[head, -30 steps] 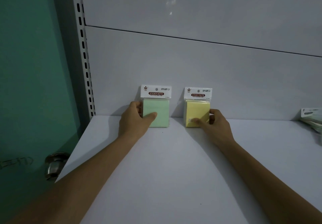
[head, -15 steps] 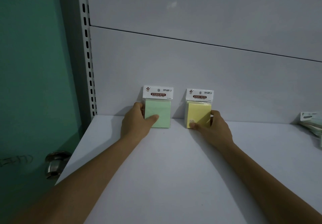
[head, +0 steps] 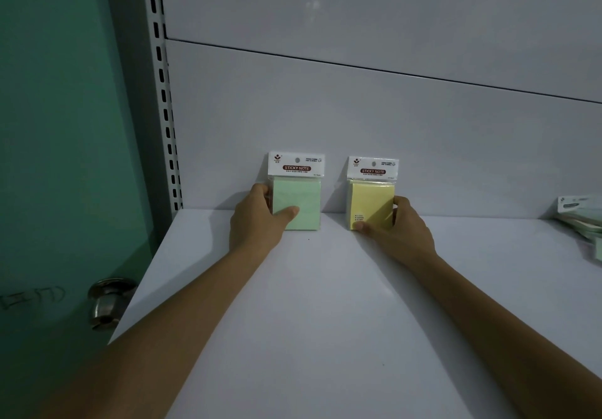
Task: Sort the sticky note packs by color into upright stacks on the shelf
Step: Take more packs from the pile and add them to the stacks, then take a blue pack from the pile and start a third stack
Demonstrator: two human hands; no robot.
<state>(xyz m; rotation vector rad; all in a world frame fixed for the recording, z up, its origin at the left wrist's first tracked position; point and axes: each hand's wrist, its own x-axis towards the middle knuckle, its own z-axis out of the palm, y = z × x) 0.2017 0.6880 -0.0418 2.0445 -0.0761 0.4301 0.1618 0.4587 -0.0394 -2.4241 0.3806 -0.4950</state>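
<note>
Green pack (head: 301,197): upright at the back of the shelf (head: 325,321), header card on top, against the back panel (head: 358,118).
Left hand (head: 257,220): grip closed on the green pack, with the thumb across its front face and the fingers behind its left edge.
Yellow pack (head: 374,197): upright just beside the green pack, to its right, with a gap between.
Right hand (head: 399,229): grip closed on the yellow pack, with the thumb at the lower front corner and the fingers round the right edge.
Other packs (head: 583,220): lying flat at the shelf's right edge, well apart and partly cut off.
Surroundings: slotted upright (head: 163,92) at the left, then a green door (head: 58,125) with a metal knob (head: 104,301).
</note>
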